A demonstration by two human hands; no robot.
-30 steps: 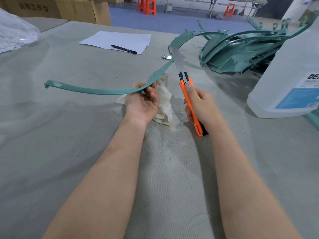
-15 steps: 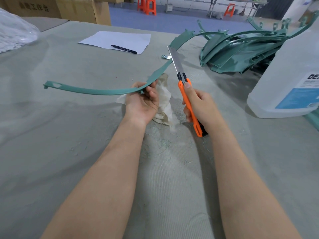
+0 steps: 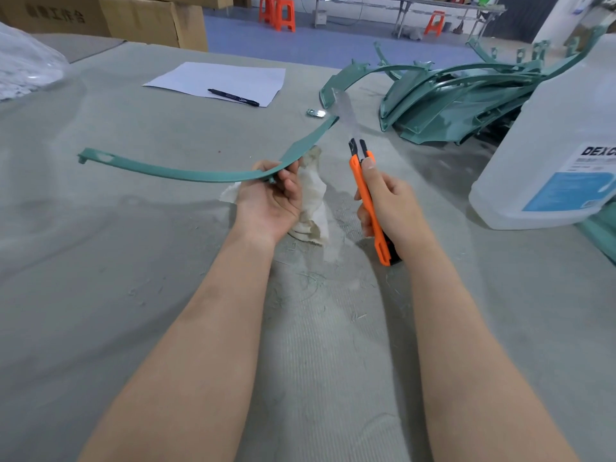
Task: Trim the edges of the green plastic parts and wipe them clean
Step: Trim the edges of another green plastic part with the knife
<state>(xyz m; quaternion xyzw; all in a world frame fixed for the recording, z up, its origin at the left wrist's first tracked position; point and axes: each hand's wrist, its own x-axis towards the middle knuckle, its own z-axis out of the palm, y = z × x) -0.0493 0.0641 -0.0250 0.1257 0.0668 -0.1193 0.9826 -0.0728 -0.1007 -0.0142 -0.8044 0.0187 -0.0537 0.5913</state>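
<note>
Head view: the left hand (image 3: pixel 273 198) pinches a curved green strip (image 3: pixel 186 171) near its middle and holds it above the tabletop (image 3: pixel 100 261). A rag (image 3: pixel 311 201) sits bunched just behind that hand; whether the hand also holds it I cannot tell. The right hand (image 3: pixel 390 208) grips an orange knife (image 3: pixel 364 191), thumb (image 3: pixel 368 163) on the slider. Half a second ago the blade (image 3: pixel 346 115) stood out sharp and fully extended; now it is only a faint blur, so it is probably sliding. It is clear of the strip, so no cut is under way. Green shavings (image 3: pixel 310 285) lie below the hands. A pile (image 3: pixel 466 95) of green parts lies beyond, beside a bottle (image 3: pixel 566 145).
</note>
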